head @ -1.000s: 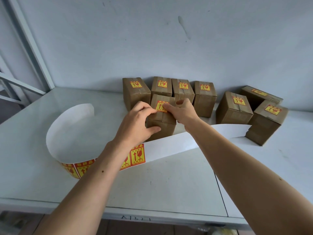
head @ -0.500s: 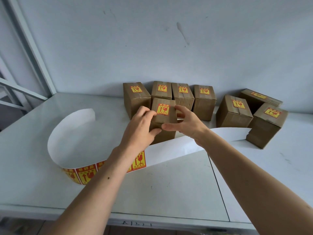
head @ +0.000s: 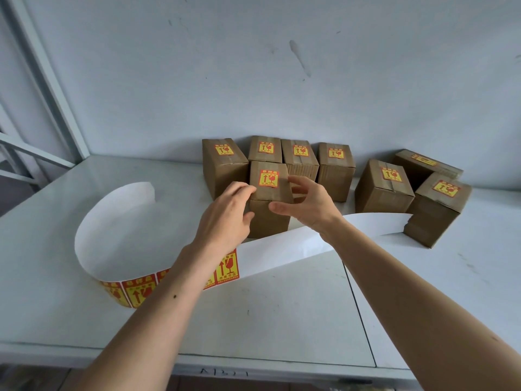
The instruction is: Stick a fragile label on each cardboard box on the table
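A person's two bare arms reach over a pale table (head: 282, 320) toward a front cardboard box (head: 270, 204) that already bears a red and yellow label (head: 269, 177) on top. The left hand (head: 225, 215) rests its fingers against the box's left side; the right hand (head: 304, 204) is open, curved near its right side, seemingly ready to shift it. Seven other labelled boxes stand behind, near the wall. A label strip (head: 174, 280) curls across the table beneath the forearms.
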The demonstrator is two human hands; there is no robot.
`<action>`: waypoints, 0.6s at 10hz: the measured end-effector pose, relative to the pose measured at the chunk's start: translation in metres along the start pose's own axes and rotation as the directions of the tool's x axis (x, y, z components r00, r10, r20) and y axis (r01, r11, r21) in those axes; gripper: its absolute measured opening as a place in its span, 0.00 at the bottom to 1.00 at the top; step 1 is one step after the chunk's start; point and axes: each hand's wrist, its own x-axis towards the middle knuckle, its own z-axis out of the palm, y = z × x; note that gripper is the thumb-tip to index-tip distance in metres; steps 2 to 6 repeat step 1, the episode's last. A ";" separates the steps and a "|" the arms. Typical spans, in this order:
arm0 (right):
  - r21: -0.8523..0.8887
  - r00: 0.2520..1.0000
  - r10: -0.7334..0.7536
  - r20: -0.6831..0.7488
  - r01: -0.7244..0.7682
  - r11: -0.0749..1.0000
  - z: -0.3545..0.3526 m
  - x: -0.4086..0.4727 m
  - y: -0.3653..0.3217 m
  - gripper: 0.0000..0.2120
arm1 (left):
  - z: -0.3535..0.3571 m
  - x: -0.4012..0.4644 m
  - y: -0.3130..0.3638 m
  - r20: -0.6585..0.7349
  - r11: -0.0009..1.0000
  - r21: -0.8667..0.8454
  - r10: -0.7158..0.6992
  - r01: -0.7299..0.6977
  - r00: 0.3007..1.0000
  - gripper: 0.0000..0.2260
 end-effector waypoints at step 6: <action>-0.024 0.998 -0.013 -0.056 0.012 1.000 -0.001 -0.004 -0.001 0.39 | -0.005 0.001 -0.001 -0.031 1.000 0.014 -0.014 0.015 0.999 0.23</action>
